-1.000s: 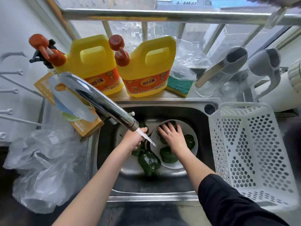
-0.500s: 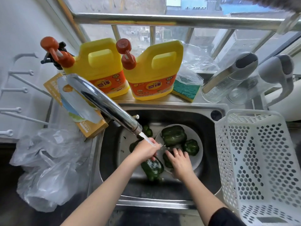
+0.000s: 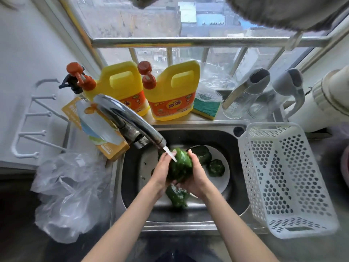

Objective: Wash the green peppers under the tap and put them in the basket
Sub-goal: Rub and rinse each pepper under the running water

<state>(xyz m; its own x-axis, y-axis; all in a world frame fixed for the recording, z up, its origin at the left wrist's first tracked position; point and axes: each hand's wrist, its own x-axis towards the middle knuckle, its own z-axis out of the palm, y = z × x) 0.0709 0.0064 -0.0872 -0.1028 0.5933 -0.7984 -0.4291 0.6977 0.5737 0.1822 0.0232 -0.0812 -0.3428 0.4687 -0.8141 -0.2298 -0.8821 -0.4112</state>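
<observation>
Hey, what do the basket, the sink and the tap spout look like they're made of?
Basket: white plastic, likely; matte, moulded walls punched with round holes.
Sink: looks like stainless steel; brushed grey with soft reflections.
Tap spout: polished metal, probably chromed; mirror-bright highlights along its curve.

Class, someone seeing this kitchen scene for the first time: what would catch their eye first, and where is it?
Centre frame, both hands, left hand and right hand, hold a green pepper under the tap's stream over the sink. Behind stand two bright yellow detergent jugs; right of the sink sits a white perforated basket.
</observation>
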